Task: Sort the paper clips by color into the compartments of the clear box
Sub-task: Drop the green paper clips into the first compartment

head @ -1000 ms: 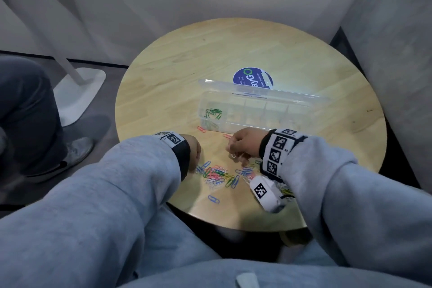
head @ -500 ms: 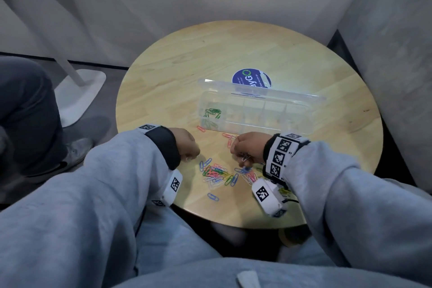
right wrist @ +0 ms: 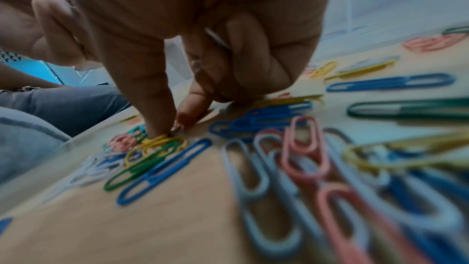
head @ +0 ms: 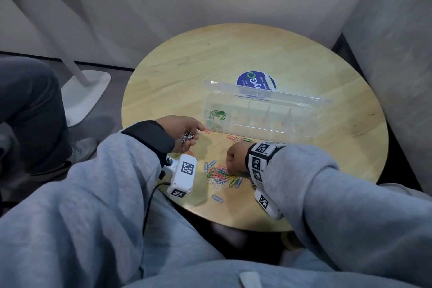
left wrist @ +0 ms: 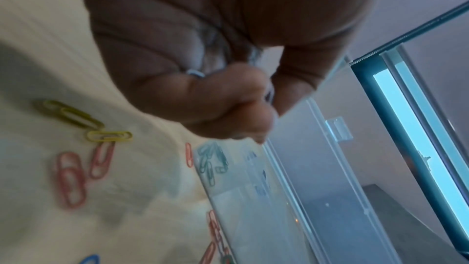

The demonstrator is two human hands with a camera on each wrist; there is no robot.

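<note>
— Moved since earlier? Left hand [head: 184, 132] is now reaching toward the clear plastic compartment box [head: 261, 114], its grip grasping white paper clips [head: 189, 137].

— Right hand [head: 236, 158]? It is pinching into the multicoloured paper clip pile [head: 222, 176] on the round wooden counter [head: 257, 54].

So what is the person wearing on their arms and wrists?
Loose light grey sleeves cover both arms, with a dark cuff at the left wrist. Each wrist carries a small white camera box with black-and-white square codes; a black cable trails from the left one.
</note>
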